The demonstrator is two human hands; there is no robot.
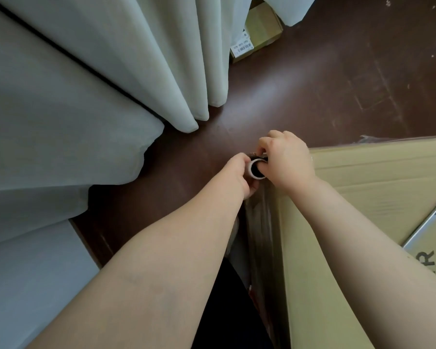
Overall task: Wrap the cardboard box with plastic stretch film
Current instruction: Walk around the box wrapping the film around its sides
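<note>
A large cardboard box (378, 187) fills the lower right, its top face toward me. The stretch film roll (256, 170) stands upright at the box's near left corner, its white core end showing. My left hand (239, 172) grips the roll from the left. My right hand (285, 159) closes on it from the right, fingers at the core's rim. Clear film (259, 222) runs down along the box's left side below the roll. A grey label (428, 222) lies on the box top at the right.
Pale curtains (111, 71) hang at the left and back, reaching the dark brown floor (312, 84). A small cardboard box (257, 31) with a white label sits on the floor at the back, by the curtain.
</note>
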